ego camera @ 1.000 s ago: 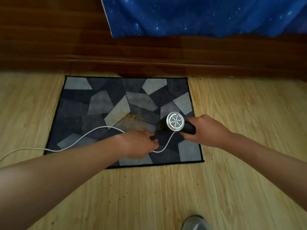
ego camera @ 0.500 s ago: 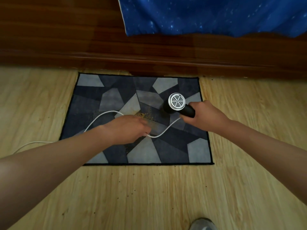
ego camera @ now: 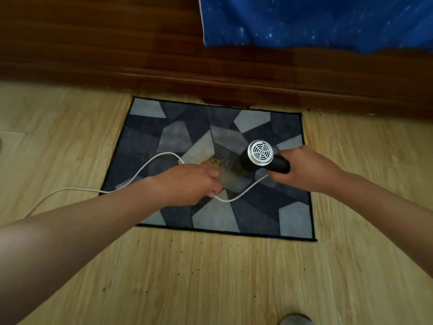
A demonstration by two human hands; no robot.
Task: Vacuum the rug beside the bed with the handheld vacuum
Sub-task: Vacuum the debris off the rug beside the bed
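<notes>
While the right hand [ego camera: 307, 167] curls its fingers round the handle of the black cylindrical handheld vacuum with a white round grille [ego camera: 260, 153], the left hand [ego camera: 189, 184] pinches the thin white cord [ego camera: 70, 190] over the centre of the grey-and-navy patchwork rug [ego camera: 293, 216]. The vacuum hangs over the rug's right half, handle running rightward into the grip, mouth hidden underneath. Yellowish crumbs [ego camera: 218, 161] lie at rug centre, just left of the vacuum, between both hands; a short leftward sweep probably follows. No brand or writing is legible.
</notes>
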